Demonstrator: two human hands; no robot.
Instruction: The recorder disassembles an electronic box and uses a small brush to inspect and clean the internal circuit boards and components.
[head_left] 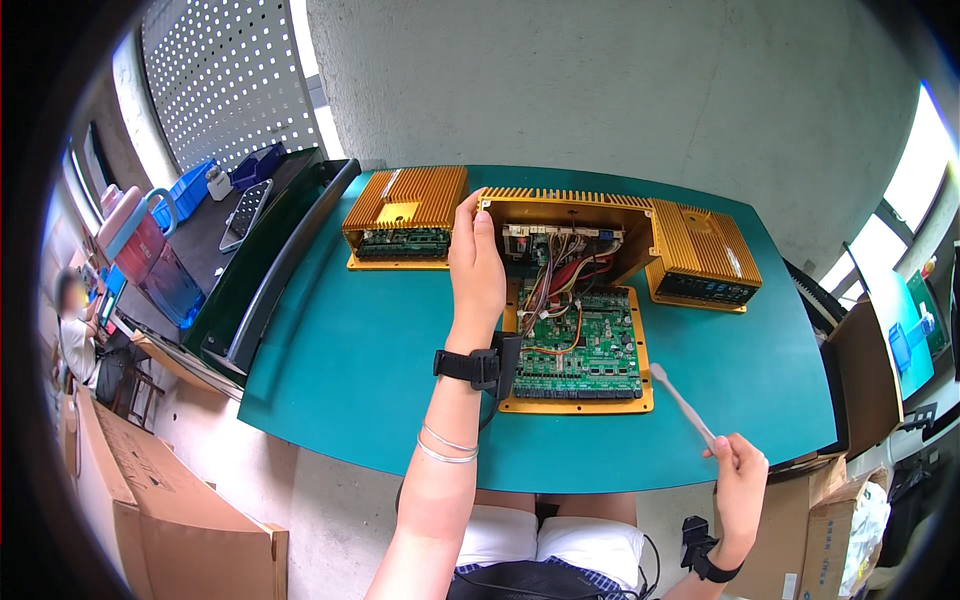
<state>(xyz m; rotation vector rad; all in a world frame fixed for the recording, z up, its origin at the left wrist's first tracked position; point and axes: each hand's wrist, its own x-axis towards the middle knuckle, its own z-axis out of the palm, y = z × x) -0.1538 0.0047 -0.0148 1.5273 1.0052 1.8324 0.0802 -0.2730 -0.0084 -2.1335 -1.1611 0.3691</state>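
Note:
My left hand is closed on the left edge of a gold finned metal cover, which stands raised and tilted up behind its base. In the base lies a green circuit board on a gold plate. Bundles of coloured wires run from the board up to the cover's inside. My right hand, at the table's near right, pinches a slim pale tool with a small rounded head. Its head points toward the board's right edge, apart from it; its exact kind is unclear.
Closed gold finned enclosures stand left and right of the raised cover on the green table. Left of the table are a dark cart and a bottle. Cardboard boxes stand on the floor. Another person sits far left.

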